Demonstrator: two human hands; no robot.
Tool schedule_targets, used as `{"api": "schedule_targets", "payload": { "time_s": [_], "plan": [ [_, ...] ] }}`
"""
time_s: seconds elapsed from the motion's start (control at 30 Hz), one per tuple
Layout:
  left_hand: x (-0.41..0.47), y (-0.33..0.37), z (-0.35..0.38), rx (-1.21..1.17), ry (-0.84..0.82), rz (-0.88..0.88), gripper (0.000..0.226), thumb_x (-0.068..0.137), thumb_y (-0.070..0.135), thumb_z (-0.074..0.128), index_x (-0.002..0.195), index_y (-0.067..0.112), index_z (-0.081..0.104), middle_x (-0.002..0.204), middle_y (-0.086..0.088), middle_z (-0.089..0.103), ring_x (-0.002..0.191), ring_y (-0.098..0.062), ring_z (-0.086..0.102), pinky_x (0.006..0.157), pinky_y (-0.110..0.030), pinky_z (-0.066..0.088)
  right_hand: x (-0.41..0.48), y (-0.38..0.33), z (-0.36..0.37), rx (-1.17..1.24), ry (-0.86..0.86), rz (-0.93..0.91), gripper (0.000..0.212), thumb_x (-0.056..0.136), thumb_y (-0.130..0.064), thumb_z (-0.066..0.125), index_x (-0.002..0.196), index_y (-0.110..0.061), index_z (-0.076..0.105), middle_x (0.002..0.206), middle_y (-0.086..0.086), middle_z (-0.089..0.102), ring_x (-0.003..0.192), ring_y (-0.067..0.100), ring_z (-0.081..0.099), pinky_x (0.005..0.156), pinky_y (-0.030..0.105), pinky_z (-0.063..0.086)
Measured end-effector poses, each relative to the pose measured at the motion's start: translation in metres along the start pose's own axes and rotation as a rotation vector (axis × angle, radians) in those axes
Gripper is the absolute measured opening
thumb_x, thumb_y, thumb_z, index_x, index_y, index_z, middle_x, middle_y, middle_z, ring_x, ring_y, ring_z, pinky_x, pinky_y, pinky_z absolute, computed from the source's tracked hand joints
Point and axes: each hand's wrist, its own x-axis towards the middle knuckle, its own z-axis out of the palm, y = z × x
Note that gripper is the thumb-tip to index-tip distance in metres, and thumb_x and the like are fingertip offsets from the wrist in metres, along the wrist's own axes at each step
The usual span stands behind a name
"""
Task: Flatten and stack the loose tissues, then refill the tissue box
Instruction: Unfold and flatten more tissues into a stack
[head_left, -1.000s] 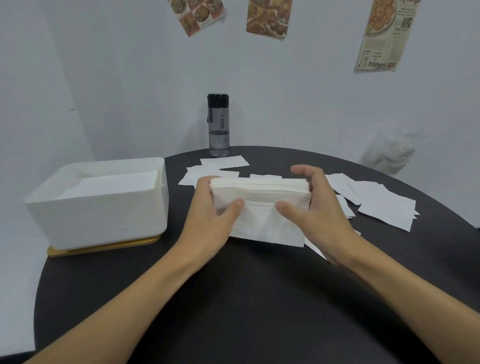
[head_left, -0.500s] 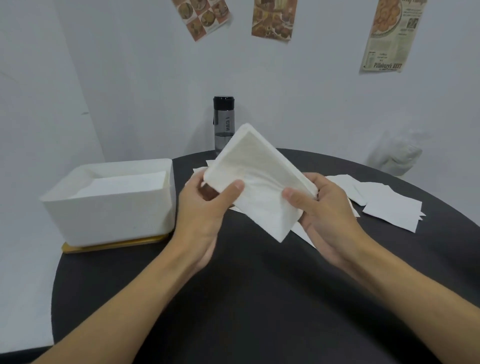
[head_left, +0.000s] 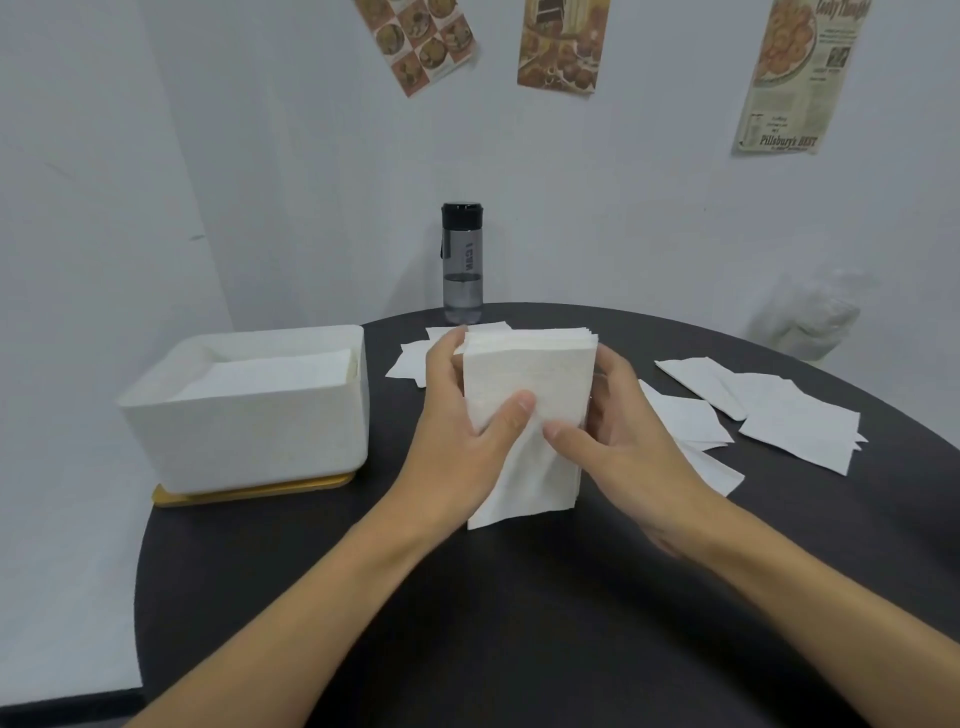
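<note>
A thick stack of white tissues (head_left: 530, 374) stands upright on its short edge on the black round table (head_left: 519, 623). My left hand (head_left: 457, 431) grips its left side, thumb across the front face. My right hand (head_left: 618, 441) grips the right side, thumb on the front too. The white tissue box (head_left: 260, 441) sits open at the left on a wooden base, with flat tissues inside. Loose tissues (head_left: 779, 415) lie spread on the table to the right, and a few more loose tissues (head_left: 415, 358) lie behind my left hand.
A dark water bottle (head_left: 461, 265) stands at the table's far edge against the wall. A crumpled clear plastic bag (head_left: 805, 322) lies at the far right. Paper posters hang on the wall above. The table's curved edge runs close along the left of the box.
The stack was held with its long side level, then lifted and tilted diagonally. Now both hands have turned it upright and set its short edge down on the table.
</note>
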Motion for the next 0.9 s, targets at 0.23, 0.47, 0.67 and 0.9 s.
{"api": "schedule_targets", "payload": {
  "time_s": [0.23, 0.47, 0.67, 0.9],
  "plan": [
    [-0.006, 0.003, 0.009, 0.02, 0.088, 0.097, 0.082, 0.095, 0.004, 0.064, 0.155, 0.024, 0.011, 0.104, 0.062, 0.035, 0.107, 0.03, 0.044, 0.083, 0.003, 0.038, -0.002, -0.007, 0.009, -0.155, 0.05, -0.052, 0.072, 0.102, -0.007, 0.047, 0.156, -0.031, 0.007, 0.143, -0.024, 0.042, 0.124, -0.016, 0.045, 0.102, 0.013, 0.039],
    [-0.008, -0.003, 0.011, -0.018, 0.08, 0.048, 0.081, 0.099, 0.016, 0.06, 0.154, 0.036, 0.004, 0.119, 0.027, 0.047, 0.107, 0.017, 0.054, 0.084, -0.004, 0.046, -0.003, -0.006, 0.008, -0.072, 0.041, -0.03, 0.073, 0.098, -0.003, 0.052, 0.154, -0.029, 0.013, 0.137, -0.024, 0.047, 0.119, -0.014, 0.051, 0.096, 0.012, 0.046],
    [-0.011, -0.007, 0.014, -0.01, 0.041, 0.032, 0.071, 0.102, 0.022, 0.054, 0.152, 0.036, 0.005, 0.121, 0.027, 0.046, 0.108, 0.017, 0.053, 0.084, -0.004, 0.045, -0.004, -0.005, 0.013, -0.141, 0.076, -0.06, 0.061, 0.101, -0.001, 0.041, 0.152, -0.025, 0.02, 0.124, -0.032, 0.05, 0.114, -0.016, 0.049, 0.091, 0.004, 0.041],
    [-0.007, 0.003, 0.004, 0.024, 0.067, -0.015, 0.024, 0.1, 0.032, 0.057, 0.121, 0.031, 0.045, 0.111, 0.021, 0.058, 0.102, 0.011, 0.059, 0.077, -0.007, 0.049, 0.0, -0.023, 0.015, -0.089, 0.175, -0.141, 0.06, 0.097, 0.007, 0.044, 0.145, -0.025, 0.03, 0.119, -0.031, 0.052, 0.111, -0.013, 0.052, 0.088, 0.009, 0.047]
  ]
}}
